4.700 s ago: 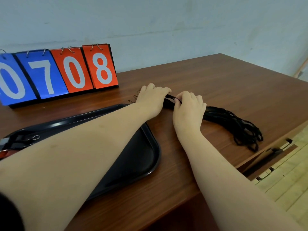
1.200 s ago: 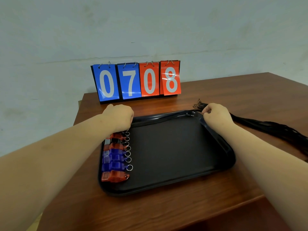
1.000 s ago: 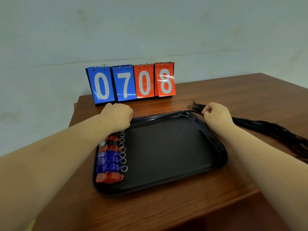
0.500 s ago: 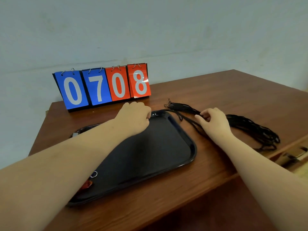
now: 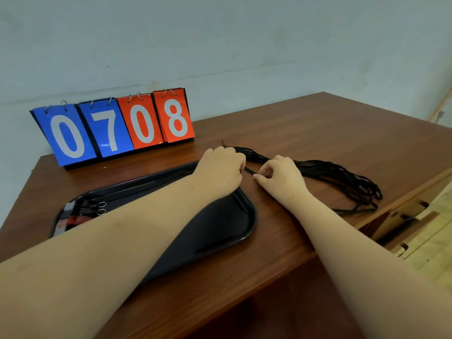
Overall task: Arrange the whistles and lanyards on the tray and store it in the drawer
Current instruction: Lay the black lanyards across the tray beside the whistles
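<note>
A black tray (image 5: 220, 231) lies on the wooden desk, mostly under my left forearm. Red and grey whistles (image 5: 73, 217) with metal rings sit at its left end; several are hidden by my arm. A bundle of black lanyards (image 5: 342, 179) lies on the desk to the right of the tray, its loops near the desk's right edge. My left hand (image 5: 221, 171) is closed on the near end of the bundle at the tray's far right corner. Just to its right, my right hand (image 5: 281, 177) pinches a single lanyard strand between thumb and fingers.
A flip scoreboard (image 5: 115, 128) reading 0708 stands at the back left against the wall. An open wooden drawer (image 5: 401, 216) shows below the desk's right edge. The desk (image 5: 318, 133) stretches back and right behind the lanyards.
My view has swung right. My left hand moved from the whistles across the tray to the lanyard bundle's end. My right hand stayed at the bundle and now pinches one strand.
</note>
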A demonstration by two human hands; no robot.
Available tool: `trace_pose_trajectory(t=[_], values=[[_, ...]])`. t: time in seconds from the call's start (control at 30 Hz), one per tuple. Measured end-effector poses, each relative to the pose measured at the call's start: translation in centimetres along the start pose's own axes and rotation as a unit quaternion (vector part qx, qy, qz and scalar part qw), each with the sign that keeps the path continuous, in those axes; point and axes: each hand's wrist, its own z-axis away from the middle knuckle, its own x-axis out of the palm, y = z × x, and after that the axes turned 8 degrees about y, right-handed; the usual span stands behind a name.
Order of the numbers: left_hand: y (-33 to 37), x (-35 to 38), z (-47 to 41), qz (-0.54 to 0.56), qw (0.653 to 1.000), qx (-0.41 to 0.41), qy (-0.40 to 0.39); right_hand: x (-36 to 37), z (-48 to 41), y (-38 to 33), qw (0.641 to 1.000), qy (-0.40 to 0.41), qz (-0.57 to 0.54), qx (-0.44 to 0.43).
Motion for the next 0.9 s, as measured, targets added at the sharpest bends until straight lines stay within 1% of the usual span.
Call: trace_pose_trajectory(t=[0.23, 0.33, 0.43, 0.53, 0.63, 0.7, 0.73, 0.8, 0.9], values=[[1.6, 1.7, -1.3, 0.011, 1.0, 0.014, 0.011, 0.3, -0.4, 0.0, 0.998, -0.013, 0.017, 0.053], [1.8, 2.2, -1.7, 0.014, 1.0, 0.005, 0.014, 0.6, -0.5, 0.1, 0.998, 0.02, 0.005, 0.056], [1.6, 2.8, -2.0, 0.022, 0.999, -0.01, 0.021, 0.2, -0.1, -0.2, 0.995, 0.052, -0.054, 0.062], [1.4, 3.2, -2.2, 0.055, 0.997, -0.023, 0.05, -0.4, 0.5, -0.6, 0.993, 0.102, -0.052, 0.017], [1.7, 3.2, -2.5, 0.1, 0.991, -0.01, 0.085, -0.6, 1.0, -1.0, 0.986, 0.155, -0.055, -0.035], [2.1, 2.9, -3.0, 0.122, 0.989, -0.017, 0.077, -0.8, 1.2, -1.1, 0.981, 0.177, -0.067, -0.053], [2.3, 2.6, -3.2, 0.11, 0.991, -0.026, 0.074, -0.9, 1.4, -1.2, 0.978, 0.183, -0.08, -0.057], [2.7, 2.0, -3.7, 0.066, 0.992, -0.041, 0.102, -1.2, 1.7, -1.4, 0.974, 0.189, -0.119, -0.046], [2.3, 0.8, -4.1, 0.053, 0.987, -0.045, 0.148, -1.8, 1.9, -1.6, 0.966, 0.186, -0.18, 0.017]])
